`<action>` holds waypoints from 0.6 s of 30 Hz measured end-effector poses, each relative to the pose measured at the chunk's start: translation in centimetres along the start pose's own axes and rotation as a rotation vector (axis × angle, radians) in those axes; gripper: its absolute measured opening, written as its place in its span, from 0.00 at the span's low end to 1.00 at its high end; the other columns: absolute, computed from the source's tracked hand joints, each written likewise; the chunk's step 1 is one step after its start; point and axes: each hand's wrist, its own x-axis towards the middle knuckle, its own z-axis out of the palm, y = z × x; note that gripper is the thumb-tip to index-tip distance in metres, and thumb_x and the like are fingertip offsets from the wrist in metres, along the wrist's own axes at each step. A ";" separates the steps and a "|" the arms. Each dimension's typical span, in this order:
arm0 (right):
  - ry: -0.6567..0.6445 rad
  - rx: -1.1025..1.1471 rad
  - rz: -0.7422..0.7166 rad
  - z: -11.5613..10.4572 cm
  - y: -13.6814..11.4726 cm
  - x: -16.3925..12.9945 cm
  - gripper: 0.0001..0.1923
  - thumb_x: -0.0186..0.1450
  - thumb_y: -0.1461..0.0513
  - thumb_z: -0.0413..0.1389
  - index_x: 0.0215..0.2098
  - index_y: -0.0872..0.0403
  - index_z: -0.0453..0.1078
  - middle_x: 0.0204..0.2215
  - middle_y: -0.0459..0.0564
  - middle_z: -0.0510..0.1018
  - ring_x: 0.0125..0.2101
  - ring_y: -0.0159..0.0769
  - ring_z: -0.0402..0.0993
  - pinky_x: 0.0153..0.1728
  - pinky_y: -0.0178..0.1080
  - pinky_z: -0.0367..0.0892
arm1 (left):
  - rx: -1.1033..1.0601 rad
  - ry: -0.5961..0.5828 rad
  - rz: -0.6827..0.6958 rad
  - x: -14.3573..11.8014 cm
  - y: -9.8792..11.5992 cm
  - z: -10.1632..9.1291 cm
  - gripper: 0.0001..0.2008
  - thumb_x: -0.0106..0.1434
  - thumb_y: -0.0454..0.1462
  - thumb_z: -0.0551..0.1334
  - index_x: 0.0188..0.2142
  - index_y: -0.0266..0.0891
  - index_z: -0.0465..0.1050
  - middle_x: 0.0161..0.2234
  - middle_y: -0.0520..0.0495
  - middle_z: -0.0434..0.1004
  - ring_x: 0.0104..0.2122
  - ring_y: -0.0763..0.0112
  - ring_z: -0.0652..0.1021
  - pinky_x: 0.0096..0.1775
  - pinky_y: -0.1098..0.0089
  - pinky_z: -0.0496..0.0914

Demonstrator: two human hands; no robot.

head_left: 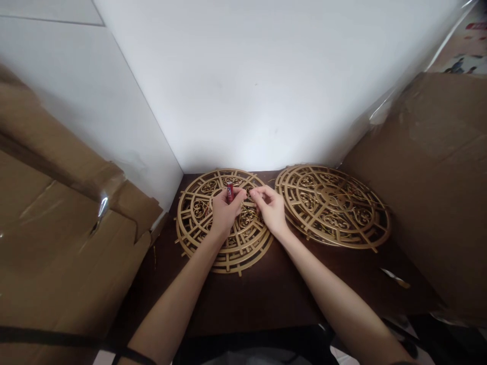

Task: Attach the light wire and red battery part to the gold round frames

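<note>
Brown cardboard (57, 243) leaned in large creased sheets to the left of the left lattice stack, well apart from it. A pale side panel (125, 116) rose behind that cardboard, also left of the stack. The left lattice stack (243, 238) itself, gold-coloured round openwork pieces with scrolled insets, lay flat on the dark tabletop (258, 304), its layers slightly out of line. A white wall (266, 91) stood behind it.

Your left hand (226, 210) was over the middle of the stack, thumb and forefinger brought together at the tips, the other fingers curled under. It held a small red cylinder (230, 192) with a silvery top, upright between thumb and forefinger, so the cylinder was above the stack. Your right hand (268, 205) was over the stack's right edge, its thumb and forefinger closed to a fine pinch just beside your left fingertips. You could not tell from this view whether that pinch had hold of anything; the spot was too small.

The right lattice stack (331, 203), of like gold rounds, lay just right of the left one. A slim tool (395, 278) with a pale end and a tan end lay farther right and nearer you than the stack. Beyond it, more brown cardboard stood upright.
</note>
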 end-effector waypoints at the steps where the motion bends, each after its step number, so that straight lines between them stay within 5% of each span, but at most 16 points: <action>1: 0.004 0.020 0.009 0.0 0.0 0.0 0.11 0.60 0.55 0.58 0.30 0.54 0.71 0.20 0.42 0.66 0.19 0.27 0.59 0.22 0.33 0.57 | -0.001 0.002 0.002 0.0 0.0 0.0 0.11 0.51 0.39 0.67 0.29 0.33 0.70 0.19 0.54 0.68 0.12 0.86 0.58 0.14 0.80 0.51; 10: 0.018 0.002 -0.036 0.1 -0.6 -0.2 0.10 0.59 0.56 0.59 0.29 0.55 0.72 0.23 0.43 0.68 0.21 0.26 0.60 0.22 0.32 0.57 | -0.035 -0.045 0.034 0.1 -0.2 -0.2 0.14 0.57 0.42 0.64 0.36 0.35 0.65 0.24 0.53 0.71 0.13 0.86 0.58 0.14 0.80 0.51; 14: 0.078 0.109 0.035 0.2 -0.5 0.0 0.11 0.59 0.54 0.58 0.30 0.55 0.70 0.16 0.39 0.64 0.17 0.26 0.57 0.19 0.31 0.55 | -0.029 -0.128 0.095 -0.1 -0.2 -0.2 0.13 0.65 0.46 0.54 0.44 0.41 0.58 0.26 0.54 0.72 0.13 0.83 0.59 0.14 0.79 0.50; 18: 0.090 0.133 0.036 0.4 -0.9 -0.1 0.12 0.58 0.53 0.59 0.30 0.54 0.70 0.19 0.41 0.69 0.19 0.26 0.61 0.21 0.31 0.60 | 0.109 -0.253 0.112 -0.5 -0.3 0.0 0.14 0.65 0.44 0.55 0.47 0.40 0.59 0.24 0.54 0.70 0.14 0.83 0.61 0.16 0.79 0.54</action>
